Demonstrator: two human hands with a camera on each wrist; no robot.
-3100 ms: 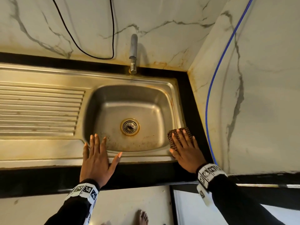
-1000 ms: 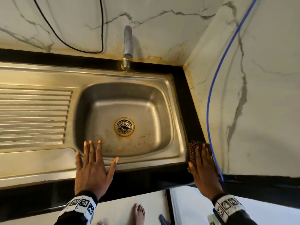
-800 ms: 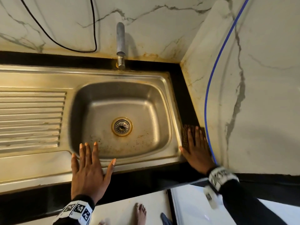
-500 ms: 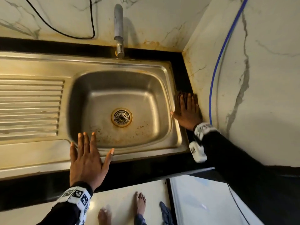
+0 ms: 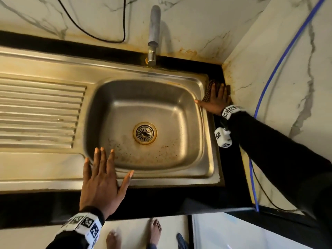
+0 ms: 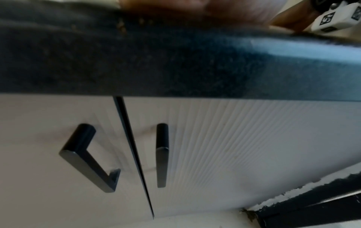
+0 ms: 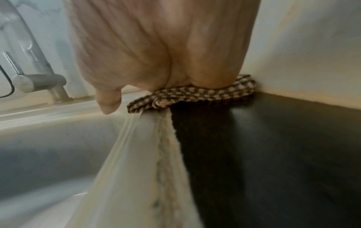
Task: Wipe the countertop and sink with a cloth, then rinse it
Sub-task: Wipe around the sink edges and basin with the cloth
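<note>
A checkered brown cloth (image 5: 208, 90) (image 7: 195, 94) lies on the black countertop strip (image 5: 231, 159) between the steel sink (image 5: 208, 141) and the right wall, near the back corner. My right hand (image 5: 216, 99) (image 7: 166, 54) presses flat on the cloth with straight fingers, thumb out over the sink rim. My left hand (image 5: 102, 178) rests flat with spread fingers on the sink's front rim, fingertips over the basin edge. In the left wrist view only the countertop's front edge (image 6: 175, 61) and cabinet doors show.
A tap (image 5: 153, 35) stands at the back behind the basin, drain (image 5: 144, 133) at its middle, ribbed drainboard (image 5: 39, 112) at the left. A black cable (image 5: 100, 33) and a blue cable (image 5: 269, 83) run along the marble walls. Cabinet handles (image 6: 162, 154) sit below the counter.
My right hand has slid the cloth along the right countertop strip from the front corner back toward the wall corner. My left hand has stayed on the front rim.
</note>
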